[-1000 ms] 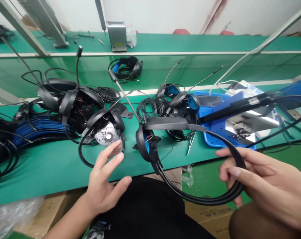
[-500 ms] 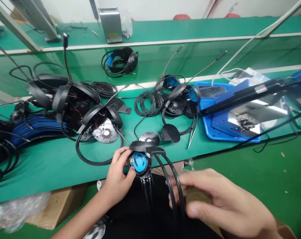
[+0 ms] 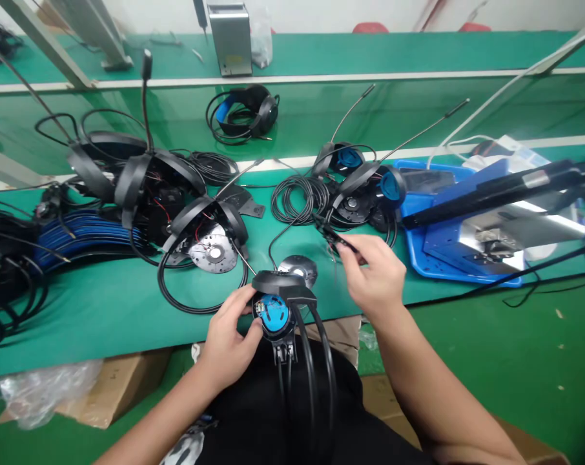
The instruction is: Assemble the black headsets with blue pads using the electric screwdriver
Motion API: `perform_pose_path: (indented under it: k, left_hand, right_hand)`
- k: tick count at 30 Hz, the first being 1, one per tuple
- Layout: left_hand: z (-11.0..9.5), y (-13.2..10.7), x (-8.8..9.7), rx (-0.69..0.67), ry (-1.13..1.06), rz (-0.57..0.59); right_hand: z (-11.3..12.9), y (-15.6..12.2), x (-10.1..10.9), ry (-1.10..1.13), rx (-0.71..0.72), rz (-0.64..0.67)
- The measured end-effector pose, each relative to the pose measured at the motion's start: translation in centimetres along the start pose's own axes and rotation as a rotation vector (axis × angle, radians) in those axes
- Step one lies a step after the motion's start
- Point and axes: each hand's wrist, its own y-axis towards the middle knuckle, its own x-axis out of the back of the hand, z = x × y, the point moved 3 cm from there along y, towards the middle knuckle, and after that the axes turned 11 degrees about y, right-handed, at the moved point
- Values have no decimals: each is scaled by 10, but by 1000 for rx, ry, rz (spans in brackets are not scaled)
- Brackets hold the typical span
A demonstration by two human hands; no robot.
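The left hand (image 3: 228,341) wraps the open ear cup (image 3: 274,315) of a headset just off the edge of the green bench mat (image 3: 103,323), the right hand (image 3: 376,274) pinches a small black connector (image 3: 334,232), so the wiring step seems in hand and needs careful guiding of this connector toward the cup

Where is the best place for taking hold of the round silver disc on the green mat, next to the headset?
Probably its upper right rim, coming from the right, where the right hand is nearest. The silver disc lies low on the green mat, and the headset's headband covers its lower edge.
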Motion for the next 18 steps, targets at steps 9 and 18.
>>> perform_pose_path:
  k: [9,18]
  left_hand:
    - [-1,2,-2,92,-145,18]
    - [-2,1,-3,44,-171,15]
  right_hand:
    - [2,-23,-38,11,-108,235]
    - [-6,-44,-49,-162,-356,448]
